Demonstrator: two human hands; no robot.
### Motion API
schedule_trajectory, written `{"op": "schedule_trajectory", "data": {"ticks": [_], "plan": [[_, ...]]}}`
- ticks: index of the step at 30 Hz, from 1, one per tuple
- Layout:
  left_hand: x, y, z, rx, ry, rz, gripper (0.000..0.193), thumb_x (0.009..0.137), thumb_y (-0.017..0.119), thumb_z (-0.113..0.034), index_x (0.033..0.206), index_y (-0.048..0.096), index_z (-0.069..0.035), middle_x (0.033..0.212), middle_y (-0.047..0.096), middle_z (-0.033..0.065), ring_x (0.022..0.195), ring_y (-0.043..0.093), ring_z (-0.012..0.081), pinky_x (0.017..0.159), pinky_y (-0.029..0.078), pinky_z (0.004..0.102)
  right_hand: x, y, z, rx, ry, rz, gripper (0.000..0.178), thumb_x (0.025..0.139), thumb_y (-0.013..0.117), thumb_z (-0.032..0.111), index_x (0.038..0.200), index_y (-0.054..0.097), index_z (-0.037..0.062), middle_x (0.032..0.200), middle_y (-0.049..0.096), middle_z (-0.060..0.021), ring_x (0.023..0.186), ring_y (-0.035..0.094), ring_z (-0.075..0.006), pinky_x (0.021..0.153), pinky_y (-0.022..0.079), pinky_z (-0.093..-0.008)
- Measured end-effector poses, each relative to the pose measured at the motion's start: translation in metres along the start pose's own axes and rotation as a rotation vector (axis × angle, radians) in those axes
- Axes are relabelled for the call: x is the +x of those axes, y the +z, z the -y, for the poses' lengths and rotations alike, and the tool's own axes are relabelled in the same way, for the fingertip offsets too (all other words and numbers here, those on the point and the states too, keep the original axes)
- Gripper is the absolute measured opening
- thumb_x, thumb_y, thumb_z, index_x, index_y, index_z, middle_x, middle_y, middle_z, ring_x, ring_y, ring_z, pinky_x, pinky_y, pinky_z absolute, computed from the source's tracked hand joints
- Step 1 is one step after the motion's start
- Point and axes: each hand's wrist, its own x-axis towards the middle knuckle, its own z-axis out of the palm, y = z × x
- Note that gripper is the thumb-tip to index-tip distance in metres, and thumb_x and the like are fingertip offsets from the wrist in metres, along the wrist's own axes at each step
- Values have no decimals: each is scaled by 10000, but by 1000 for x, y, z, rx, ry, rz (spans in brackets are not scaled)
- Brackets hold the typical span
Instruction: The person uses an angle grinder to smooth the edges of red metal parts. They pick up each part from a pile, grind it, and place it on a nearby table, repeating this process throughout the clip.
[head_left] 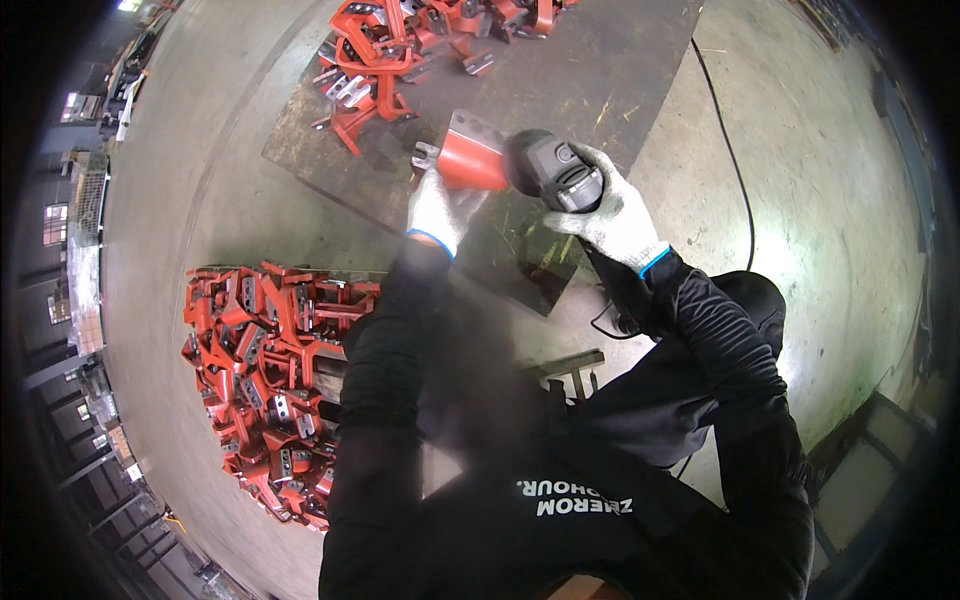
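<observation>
In a white glove with a blue cuff, my left hand [438, 212] grips a red-painted metal bracket [472, 160] by its left end. A bare grey strip with holes runs along the bracket's upper edge. My right hand [612, 215], gloved the same way, is wrapped round a dark grey angle grinder [565, 172]. The grinder's round disc [522, 160] meets the right end of the bracket or stands right beside it; I cannot tell whether they touch. Both are held above a dark metal plate [590, 85].
More red brackets [375, 60] lie heaped on the plate's far left part. A large pile of red brackets [265, 370] stands on the floor at my left. A black cable [735, 150] runs over the floor at right. Near my legs is a small metal stand [572, 368].
</observation>
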Motion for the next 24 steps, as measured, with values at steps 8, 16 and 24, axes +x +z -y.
{"op": "schedule_trajectory", "data": {"ticks": [8,16,24], "plan": [[-9,-5,-27,-100,-93,72,273,1039,573,-319,1072,625,-52,902,602,58,733,585,176,888,625,423,-4,-7,-12,-75,-3,-35,987,688,953,237,1504,434,41,1400,598,-161,1302,579,-253,1113,458,-375],[-1,-6,-24,-105,-156,106,273,1032,576,-333,1129,634,-85,1019,661,65,868,660,194,846,633,409,-2,-9,-8,-165,-203,59,1008,689,959,220,1520,419,38,1417,582,-156,1315,560,-234,1129,440,-374],[-4,-16,-23,22,-188,189,339,1031,567,-390,1228,620,-120,1143,673,61,1019,675,215,852,626,399,4,-14,-17,-133,-223,51,1004,693,956,185,1519,413,13,1449,553,-145,1352,518,-223,1150,410,-370]]}}
